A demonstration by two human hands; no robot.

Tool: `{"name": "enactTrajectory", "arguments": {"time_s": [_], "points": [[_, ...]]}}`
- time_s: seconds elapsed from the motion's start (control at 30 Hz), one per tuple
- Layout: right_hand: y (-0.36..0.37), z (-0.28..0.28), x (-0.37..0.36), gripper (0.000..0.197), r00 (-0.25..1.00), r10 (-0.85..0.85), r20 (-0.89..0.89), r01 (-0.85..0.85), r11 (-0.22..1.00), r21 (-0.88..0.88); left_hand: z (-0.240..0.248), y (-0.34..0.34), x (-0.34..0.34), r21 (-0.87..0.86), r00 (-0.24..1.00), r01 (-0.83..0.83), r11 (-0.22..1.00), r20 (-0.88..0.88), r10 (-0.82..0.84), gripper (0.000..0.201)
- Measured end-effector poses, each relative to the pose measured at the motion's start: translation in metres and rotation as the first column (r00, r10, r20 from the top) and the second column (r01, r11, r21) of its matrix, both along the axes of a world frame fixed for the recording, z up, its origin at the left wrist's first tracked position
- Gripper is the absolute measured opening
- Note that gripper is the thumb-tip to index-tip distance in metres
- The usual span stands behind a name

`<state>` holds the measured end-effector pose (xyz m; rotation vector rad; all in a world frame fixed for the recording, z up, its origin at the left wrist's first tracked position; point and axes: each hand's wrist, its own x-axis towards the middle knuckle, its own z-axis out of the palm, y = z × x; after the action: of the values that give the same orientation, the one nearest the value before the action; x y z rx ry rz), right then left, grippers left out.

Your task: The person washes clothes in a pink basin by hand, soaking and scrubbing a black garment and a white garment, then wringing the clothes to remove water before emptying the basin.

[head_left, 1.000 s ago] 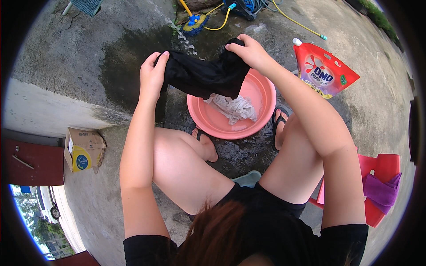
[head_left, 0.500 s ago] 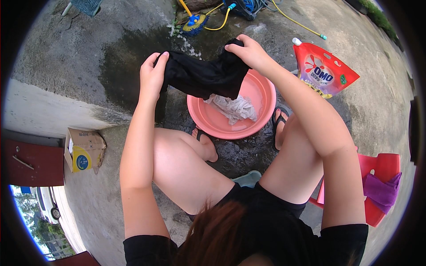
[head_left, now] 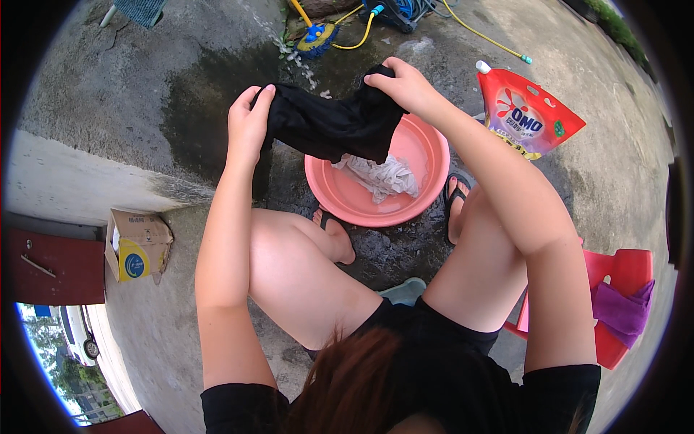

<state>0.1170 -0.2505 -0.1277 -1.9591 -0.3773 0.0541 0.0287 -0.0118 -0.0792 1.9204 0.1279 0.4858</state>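
A black cloth garment [head_left: 329,121] is stretched between my two hands, above the far side of a pink basin [head_left: 315,189]. My left hand [head_left: 249,119] pinches its left end, thumb on top. At the other end, my right hand [head_left: 405,85] grips a bunched part of it. The garment's exact kind cannot be made out. In the basin a crumpled white cloth [head_left: 383,177] lies in shallow water, partly covered from view by the black one.
A red detergent pouch [head_left: 524,116] stands right of the basin. A red plastic chair [head_left: 625,271] bears a purple cloth [head_left: 623,312]. Far off lie a blue-and-yellow brush [head_left: 316,40] and a yellow hose [head_left: 488,36]. A cardboard box [head_left: 141,246] stands at left, near a wall [head_left: 94,173].
My hands and the black garment are almost still; the right fingers shift slightly. Water splashing on the ground beyond the garment has thinned.
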Motion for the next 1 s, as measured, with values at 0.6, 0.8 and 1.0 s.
{"name": "enactTrajectory", "arguments": {"time_s": [0.6,0.8,1.0], "points": [[-0.007,0.007,-0.004,0.047,1.0,-0.011,0.019,0.014,0.988,-0.155,-0.003,0.002,0.002,0.019,1.0,-0.003,1.0,-0.001,0.003,0.023],[-0.008,-0.013,0.01,0.036,0.979,0.047,0.197,0.051,0.883,-0.466,-0.003,0.007,0.003,0.067,0.997,-0.053,0.996,0.054,0.049,0.024],[-0.013,-0.033,0.037,0.037,0.985,0.111,0.133,-0.014,0.814,-0.58,-0.001,-0.012,0.01,0.164,0.988,-0.014,0.986,0.152,-0.011,0.025]]}}
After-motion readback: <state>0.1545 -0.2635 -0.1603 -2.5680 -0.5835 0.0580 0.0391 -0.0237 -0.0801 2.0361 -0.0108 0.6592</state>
